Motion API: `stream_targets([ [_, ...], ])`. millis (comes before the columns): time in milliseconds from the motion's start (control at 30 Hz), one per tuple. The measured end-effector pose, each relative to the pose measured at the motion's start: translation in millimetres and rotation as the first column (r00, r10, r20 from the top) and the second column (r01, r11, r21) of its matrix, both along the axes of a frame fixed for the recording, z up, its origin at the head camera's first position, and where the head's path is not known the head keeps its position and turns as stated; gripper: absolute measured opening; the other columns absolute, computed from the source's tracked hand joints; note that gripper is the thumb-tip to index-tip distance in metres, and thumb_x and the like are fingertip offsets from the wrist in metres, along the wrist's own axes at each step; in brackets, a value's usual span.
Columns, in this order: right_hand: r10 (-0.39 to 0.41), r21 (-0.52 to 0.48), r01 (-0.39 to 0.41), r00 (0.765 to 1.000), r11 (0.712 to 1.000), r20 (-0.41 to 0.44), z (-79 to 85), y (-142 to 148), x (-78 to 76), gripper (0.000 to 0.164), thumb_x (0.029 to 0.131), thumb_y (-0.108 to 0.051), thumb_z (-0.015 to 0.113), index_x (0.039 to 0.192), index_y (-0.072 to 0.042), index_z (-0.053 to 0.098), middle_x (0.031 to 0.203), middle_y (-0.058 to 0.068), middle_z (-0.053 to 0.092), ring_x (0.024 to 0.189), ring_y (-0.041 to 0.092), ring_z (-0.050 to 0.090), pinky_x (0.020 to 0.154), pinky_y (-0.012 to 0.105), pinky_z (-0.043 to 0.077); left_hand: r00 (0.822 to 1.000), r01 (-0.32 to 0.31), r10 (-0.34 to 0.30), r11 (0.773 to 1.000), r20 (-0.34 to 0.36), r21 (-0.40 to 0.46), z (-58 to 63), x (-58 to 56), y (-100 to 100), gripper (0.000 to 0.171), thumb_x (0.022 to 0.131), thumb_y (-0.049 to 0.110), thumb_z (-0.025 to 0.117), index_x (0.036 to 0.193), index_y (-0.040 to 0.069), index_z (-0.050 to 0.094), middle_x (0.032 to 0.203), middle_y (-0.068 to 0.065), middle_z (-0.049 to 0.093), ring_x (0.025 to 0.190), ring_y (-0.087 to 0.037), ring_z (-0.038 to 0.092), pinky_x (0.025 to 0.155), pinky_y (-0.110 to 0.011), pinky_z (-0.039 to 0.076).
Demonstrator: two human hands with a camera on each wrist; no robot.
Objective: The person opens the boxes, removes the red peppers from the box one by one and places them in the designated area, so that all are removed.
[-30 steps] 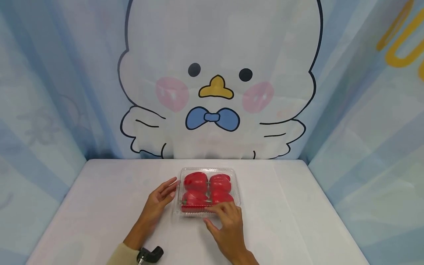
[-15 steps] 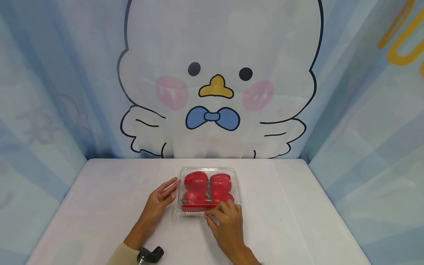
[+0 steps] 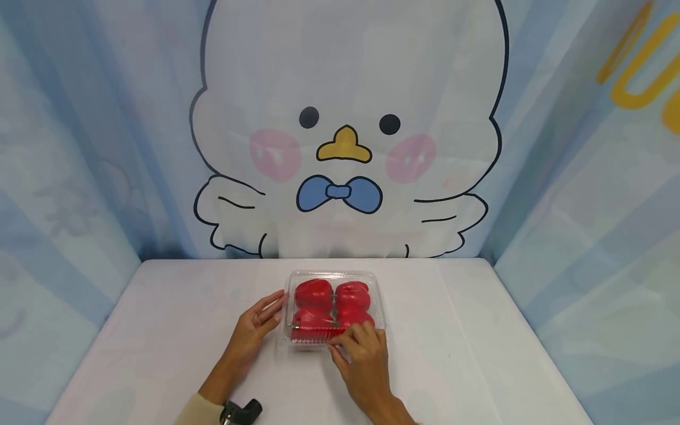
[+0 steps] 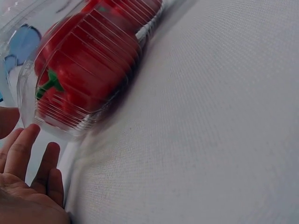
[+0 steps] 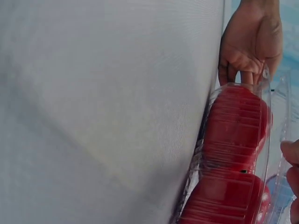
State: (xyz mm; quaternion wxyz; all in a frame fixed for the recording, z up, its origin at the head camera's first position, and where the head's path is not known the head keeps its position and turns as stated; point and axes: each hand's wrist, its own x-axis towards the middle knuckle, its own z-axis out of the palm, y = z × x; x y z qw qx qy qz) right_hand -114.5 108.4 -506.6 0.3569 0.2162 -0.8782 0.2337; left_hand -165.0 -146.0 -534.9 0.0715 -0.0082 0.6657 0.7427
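Observation:
A clear plastic clamshell container (image 3: pixel 379 304) sits on the white table with several red bell peppers (image 3: pixel 314 295) inside. Green stems show on some, such as the pepper (image 4: pixel 88 65) in the left wrist view. My left hand (image 3: pixel 251 327) is at the container's left side, fingers extended and fingertips against or very near its wall. Thumb and index finger of my right hand (image 3: pixel 366 361) pinch the lid's front edge, right of the middle. In the right wrist view the lid's edge (image 5: pixel 281 123) stands slightly apart from the base, and only fingertips (image 5: pixel 290 153) of that hand show.
The white tabletop (image 3: pixel 462 354) stretches around the container. Behind it hangs a curtain (image 3: pixel 340 236) printed with a cartoon bird wearing a blue bow tie. More pale blue cloth (image 3: pixel 595 236) lines both sides. A black device (image 3: pixel 241 411) is on the left wrist.
My right thumb and index finger have come together on the container's front edge, from a wider gap one second ago. The left hand has barely moved. The head view has shifted slightly.

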Motion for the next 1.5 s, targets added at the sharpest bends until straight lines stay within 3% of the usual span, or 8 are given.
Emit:
stream_targets([
  [167, -0.002, 0.007, 0.002, 1.0, 1.0, -0.026, 0.9, 1, -1.4, 0.03, 0.064, -0.019, 0.105, 0.083, -0.02, 0.081, 0.082, -0.007, 0.065, 0.084, 0.009, 0.052, 0.076, 0.027, 0.037, 1.0, 0.008, -0.008, 1.0, 0.014, 0.022, -0.3, 0.9, 0, 0.059, 0.104, 0.012, 0.068, 0.159, 0.018, 0.049, 0.161, -0.002, 0.055, 0.153, -0.01, 0.047, 0.109, -0.012, 0.048],
  [367, 0.005, -0.011, -0.005, 1.0, 1.0, 0.007, 3.0, 0, -1.6, 0.025, 0.073, -0.018, 0.099, 0.086, -0.019, 0.079, 0.085, -0.007, 0.066, 0.085, 0.01, 0.053, 0.077, 0.027, 0.036, 1.0, 0.003, -0.003, 1.0, 0.023, 0.009, 0.5, 2.7, 0, 0.059, 0.103, 0.015, 0.07, 0.158, 0.017, 0.05, 0.16, -0.003, 0.055, 0.151, -0.012, 0.05, 0.108, -0.013, 0.05],
  [567, 0.014, -0.034, -0.012, 0.998, 0.999, 0.067, 4.3, -1, -1.1, 0.018, 0.084, -0.019, 0.092, 0.093, -0.018, 0.076, 0.09, -0.006, 0.064, 0.087, 0.011, 0.056, 0.077, 0.027, 0.034, 1.0, -0.007, 0.007, 1.0, 0.021, 0.013, 3.5, 2.6, 1, 0.057, 0.103, 0.013, 0.07, 0.156, 0.011, 0.05, 0.16, -0.009, 0.056, 0.154, -0.023, 0.048, 0.105, -0.013, 0.052],
  [800, -0.014, -0.042, 0.018, 0.996, 0.999, 0.087, 6.0, -2, -0.5, 0.019, 0.084, -0.019, 0.092, 0.094, -0.019, 0.075, 0.091, -0.006, 0.064, 0.09, 0.01, 0.06, 0.077, 0.026, 0.035, 1.0, -0.004, 0.003, 1.0, 0.02, 0.012, 4.6, 3.1, 2, 0.056, 0.102, 0.011, 0.071, 0.155, 0.011, 0.052, 0.159, -0.009, 0.056, 0.154, -0.031, 0.048, 0.104, -0.015, 0.054],
  [1167, -0.028, -0.067, 0.032, 0.998, 0.997, 0.06, 7.0, -2, -2.8, 0.02, 0.085, -0.018, 0.09, 0.096, -0.017, 0.074, 0.091, -0.004, 0.066, 0.091, 0.013, 0.062, 0.075, 0.027, 0.035, 1.0, -0.024, 0.023, 0.996, -0.014, -0.084, 3.4, 4.2, 5, 0.061, 0.095, 0.01, 0.079, 0.151, 0.014, 0.056, 0.156, -0.008, 0.06, 0.152, -0.033, 0.051, 0.111, -0.029, 0.055],
  [1500, -0.056, -0.092, 0.059, 0.998, 0.994, 0.03, 14.4, -5, -8.6, 0.021, 0.087, -0.017, 0.088, 0.098, -0.01, 0.071, 0.092, 0.001, 0.067, 0.089, 0.016, 0.064, 0.073, 0.029, 0.038, 0.998, -0.05, 0.043, 0.986, -0.047, -0.16, 2.5, 4.9, 7, 0.057, 0.094, 0.01, 0.08, 0.147, 0.012, 0.059, 0.152, -0.01, 0.063, 0.154, -0.034, 0.048, 0.121, -0.052, 0.047],
])
